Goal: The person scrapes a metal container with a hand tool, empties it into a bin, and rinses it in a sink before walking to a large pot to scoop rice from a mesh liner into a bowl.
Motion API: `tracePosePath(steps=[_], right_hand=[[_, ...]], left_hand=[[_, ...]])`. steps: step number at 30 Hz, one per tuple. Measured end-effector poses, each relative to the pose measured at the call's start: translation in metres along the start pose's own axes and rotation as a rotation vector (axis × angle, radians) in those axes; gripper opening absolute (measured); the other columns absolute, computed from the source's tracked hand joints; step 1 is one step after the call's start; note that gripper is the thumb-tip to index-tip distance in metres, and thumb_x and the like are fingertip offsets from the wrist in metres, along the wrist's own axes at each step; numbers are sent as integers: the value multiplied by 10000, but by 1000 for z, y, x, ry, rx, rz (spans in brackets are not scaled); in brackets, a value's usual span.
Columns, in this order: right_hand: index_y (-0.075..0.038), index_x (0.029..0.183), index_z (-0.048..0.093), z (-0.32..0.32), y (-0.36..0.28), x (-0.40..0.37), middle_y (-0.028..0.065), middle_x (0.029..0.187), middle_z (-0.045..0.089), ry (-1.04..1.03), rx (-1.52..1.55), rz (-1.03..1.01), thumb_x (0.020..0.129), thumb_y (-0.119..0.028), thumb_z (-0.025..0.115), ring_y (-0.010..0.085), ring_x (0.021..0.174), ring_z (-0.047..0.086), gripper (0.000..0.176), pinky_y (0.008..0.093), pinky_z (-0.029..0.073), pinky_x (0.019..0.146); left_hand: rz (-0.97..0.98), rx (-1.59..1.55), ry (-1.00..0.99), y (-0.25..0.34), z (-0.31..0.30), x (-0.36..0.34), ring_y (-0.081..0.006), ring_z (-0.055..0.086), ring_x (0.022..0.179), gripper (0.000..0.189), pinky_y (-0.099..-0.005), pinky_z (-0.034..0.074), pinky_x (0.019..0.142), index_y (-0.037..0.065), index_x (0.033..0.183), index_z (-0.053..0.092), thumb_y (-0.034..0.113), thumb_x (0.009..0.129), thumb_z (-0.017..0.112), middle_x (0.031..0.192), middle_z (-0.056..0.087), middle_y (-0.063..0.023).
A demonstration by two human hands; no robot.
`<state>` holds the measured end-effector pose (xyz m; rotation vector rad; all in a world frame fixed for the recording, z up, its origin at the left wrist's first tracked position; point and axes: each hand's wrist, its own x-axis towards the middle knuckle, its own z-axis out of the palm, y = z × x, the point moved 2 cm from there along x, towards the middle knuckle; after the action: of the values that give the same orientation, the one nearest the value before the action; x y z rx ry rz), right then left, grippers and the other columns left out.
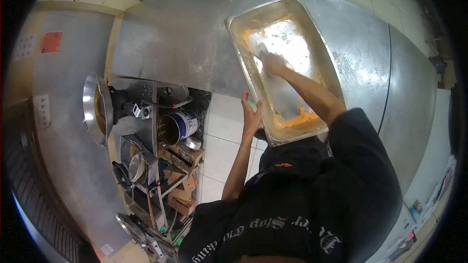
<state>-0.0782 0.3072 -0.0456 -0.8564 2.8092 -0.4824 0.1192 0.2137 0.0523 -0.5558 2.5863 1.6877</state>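
A deep rectangular metal tray [332, 63] sits on the steel counter, its near end reaching past the counter's front edge towards my body. Orange, crumbly paste [300, 118] is heaped at the near end and smeared along the sides and far end. My right hand [274, 63] is closed around a small grey flat-bladed scraper [261, 50], held inside the tray by its left wall. My left hand [252, 117] grips the tray's left rim near the close corner. Something small and green [252, 103] shows between its thumb and fingers.
The steel counter [180, 39] runs left and right under the tray. At the left are a wok [97, 109], a blue and white bucket [178, 127], a strainer [138, 167] and cardboard boxes [183, 187]. White floor tiles [222, 117] lie below the counter edge.
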Motion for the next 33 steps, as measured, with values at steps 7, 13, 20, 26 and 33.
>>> tracePosePath(steps=[7, 13, 20, 26, 33], right_hand=[[22, 979, 519, -57, -36, -118, 197, 738, 556, -124, 290, 313, 795, -103, 422, 343, 604, 547, 243, 422, 468, 596], [-67, 1045, 523, -24, 3, 35, 176, 996, 545, -104, 136, -19, 759, -173, 502, 327, 825, 569, 305, 409, 470, 662], [-67, 951, 566, 45, -19, -26, 90, 846, 571, -110, 873, -342, 867, -275, 419, 161, 687, 521, 268, 294, 430, 622], [-4, 1006, 509, -4, -24, 38, 121, 798, 570, -413, 1504, 153, 833, -261, 416, 197, 668, 516, 323, 344, 432, 608], [-37, 1125, 493, -18, 2, -92, 231, 940, 574, -270, 478, 256, 861, -253, 361, 317, 844, 589, 366, 400, 466, 697]], left_hand=[[75, 1, 117, 3, 20, 8, -347, 256, 1224, 609, -391, 215, 1009, -56, 1293, 164, 217, 857, 490, 1306, 260, -250], [97, 55, 211, 11, 20, -4, -283, 258, 1245, 564, -357, 228, 1009, -37, 1317, 178, 154, 871, 466, 1336, 267, -213], [144, -9, 188, 29, 32, -10, -235, 383, 1178, 610, -306, 332, 938, 10, 1336, 207, -34, 801, 495, 1330, 323, -186], [70, -112, 135, 25, 34, -15, -233, 404, 1153, 648, -307, 341, 936, -1, 1337, 191, -71, 772, 501, 1313, 343, -176], [108, -138, 270, 24, 52, -26, -236, 406, 1148, 609, -318, 317, 959, -6, 1334, 193, -45, 799, 480, 1333, 313, -169]])
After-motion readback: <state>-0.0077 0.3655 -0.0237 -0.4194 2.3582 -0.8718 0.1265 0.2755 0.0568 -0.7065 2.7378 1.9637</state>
